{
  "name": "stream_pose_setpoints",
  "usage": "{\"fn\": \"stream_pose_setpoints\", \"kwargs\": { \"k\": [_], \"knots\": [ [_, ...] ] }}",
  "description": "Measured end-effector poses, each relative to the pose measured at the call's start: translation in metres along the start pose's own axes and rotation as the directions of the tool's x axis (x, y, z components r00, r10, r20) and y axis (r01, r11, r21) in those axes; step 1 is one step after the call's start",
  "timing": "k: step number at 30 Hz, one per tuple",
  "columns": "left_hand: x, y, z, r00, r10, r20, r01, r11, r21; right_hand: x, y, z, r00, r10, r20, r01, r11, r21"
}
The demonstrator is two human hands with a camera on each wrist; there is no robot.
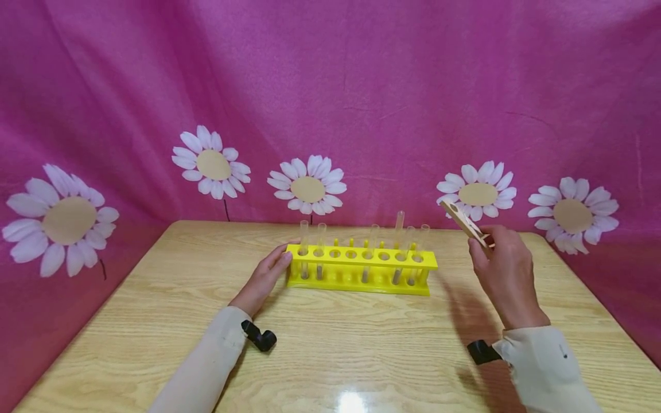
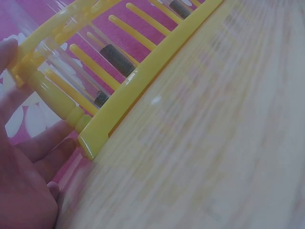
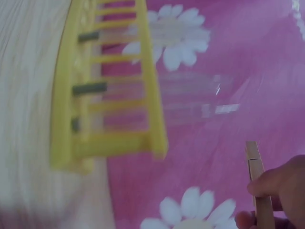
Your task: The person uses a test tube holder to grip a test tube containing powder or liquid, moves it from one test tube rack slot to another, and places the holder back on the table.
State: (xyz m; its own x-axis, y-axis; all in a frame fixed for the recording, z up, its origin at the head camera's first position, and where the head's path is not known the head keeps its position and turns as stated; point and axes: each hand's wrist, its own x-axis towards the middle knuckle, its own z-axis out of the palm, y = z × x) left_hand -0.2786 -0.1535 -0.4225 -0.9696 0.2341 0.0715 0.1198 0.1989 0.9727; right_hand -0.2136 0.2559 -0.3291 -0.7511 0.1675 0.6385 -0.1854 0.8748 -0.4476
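A yellow test tube rack [image 1: 361, 289] stands upright on the table, holding several clear test tubes [image 1: 304, 235]. Dark material lies in the bottoms of some tubes, plain in the left wrist view at one tube [image 2: 118, 59]. My left hand [image 1: 264, 279] grips the rack's left end, thumb at the front of the top plate. Off to the rack's right and above the table, my right hand [image 1: 506, 272] pinches a wooden test tube holder [image 1: 462, 221]. Its jaws point up and left, apart from the rack. In the right wrist view the holder [image 3: 259, 186] has no tube in it.
The wooden table [image 1: 330, 350] spreads in front of the rack and to both sides. A pink cloth [image 1: 361, 103] printed with white daisies hangs behind the table. Black wrist mounts [image 1: 260, 337] sit on both sleeves.
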Motion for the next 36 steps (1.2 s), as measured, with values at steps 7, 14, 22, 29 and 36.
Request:
{"fn": "stream_pose_setpoints", "kwargs": {
  "k": [7, 14, 22, 29, 36],
  "knots": [
    [0.001, -0.002, -0.001, 1.000, 0.012, 0.001, -0.012, 1.000, -0.018, -0.008, -0.036, -0.004, 0.991, -0.134, 0.012, 0.133, 0.989, 0.061],
    [0.000, -0.001, 0.000, 1.000, 0.007, -0.004, -0.007, 1.000, -0.022, -0.012, -0.059, -0.001, 0.975, -0.214, 0.056, 0.210, 0.975, 0.067],
    [0.000, -0.001, -0.001, 1.000, 0.028, 0.011, -0.027, 0.999, -0.034, -0.006, -0.082, 0.007, 0.972, -0.222, 0.070, 0.215, 0.972, 0.099],
    [-0.001, -0.001, 0.002, 1.000, 0.021, 0.017, -0.020, 0.999, -0.025, -0.009, -0.083, 0.016, 0.971, -0.213, 0.111, 0.207, 0.976, 0.066],
    [-0.002, -0.001, -0.001, 1.000, -0.009, 0.006, 0.009, 1.000, 0.001, -0.012, -0.077, 0.023, 0.964, -0.229, 0.134, 0.222, 0.973, 0.065]
  ]
}}
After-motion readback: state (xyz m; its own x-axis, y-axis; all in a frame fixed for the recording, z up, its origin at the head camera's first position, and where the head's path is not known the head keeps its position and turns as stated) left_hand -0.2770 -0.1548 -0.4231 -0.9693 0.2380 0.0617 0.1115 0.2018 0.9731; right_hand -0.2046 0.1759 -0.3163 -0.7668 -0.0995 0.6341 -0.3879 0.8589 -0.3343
